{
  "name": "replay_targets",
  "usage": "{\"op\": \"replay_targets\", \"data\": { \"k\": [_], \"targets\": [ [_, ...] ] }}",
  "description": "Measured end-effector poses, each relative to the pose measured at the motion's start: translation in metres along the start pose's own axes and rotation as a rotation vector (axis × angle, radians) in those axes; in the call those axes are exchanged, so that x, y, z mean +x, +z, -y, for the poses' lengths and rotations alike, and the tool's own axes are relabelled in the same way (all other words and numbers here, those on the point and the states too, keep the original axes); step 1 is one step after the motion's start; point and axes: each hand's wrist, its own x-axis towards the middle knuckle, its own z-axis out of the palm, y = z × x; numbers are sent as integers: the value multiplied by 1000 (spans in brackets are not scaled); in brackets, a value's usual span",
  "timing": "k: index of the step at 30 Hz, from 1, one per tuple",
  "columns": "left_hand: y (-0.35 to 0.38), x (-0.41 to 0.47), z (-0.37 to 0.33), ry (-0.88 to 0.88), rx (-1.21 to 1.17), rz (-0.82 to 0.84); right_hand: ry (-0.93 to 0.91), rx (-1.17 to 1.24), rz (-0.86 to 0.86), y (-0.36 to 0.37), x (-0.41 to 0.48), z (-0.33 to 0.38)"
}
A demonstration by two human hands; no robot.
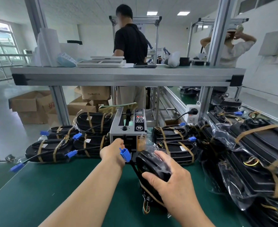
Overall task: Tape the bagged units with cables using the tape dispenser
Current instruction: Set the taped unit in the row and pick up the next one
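A grey tape dispenser (128, 128) with a black control panel stands at the middle of the green bench. My left hand (113, 151) reaches to the dispenser's front outlet, fingers pinched there; any tape strip in them is hidden. My right hand (169, 179) grips a black bagged unit (151, 167) held upright on the mat just right of the dispenser. The unit's black cable runs up to a blue connector (125, 154) beside my left wrist. Coloured wires hang from the unit's lower end.
Taped units with blue plugs are stacked left (56, 148) and right (176, 141) of the dispenser. More bagged units fill the right side (249, 161). An aluminium shelf (126, 76) spans overhead. Two people work behind it. Cardboard boxes (31, 105) sit on the floor.
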Motion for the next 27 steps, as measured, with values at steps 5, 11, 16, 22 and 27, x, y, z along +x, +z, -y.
{"op": "replay_targets", "data": {
  "k": [5, 11, 16, 22, 27],
  "targets": [
    [-31, -53, -19, 337, 129, 180, -26, -3, -9, 4, -3, -4],
    [-55, -117, -18, 610, 554, 420, -70, 10, -22, 9, -9, -2],
    [-49, -110, -9, 624, 708, 344, -98, 25, -28, 10, -10, 2],
    [-43, -106, -1, 629, 740, 350, -109, 26, -21, 10, -11, 4],
    [-39, -105, 1, 601, 678, 396, -116, 23, -18, 11, -11, 4]
  ]
}}
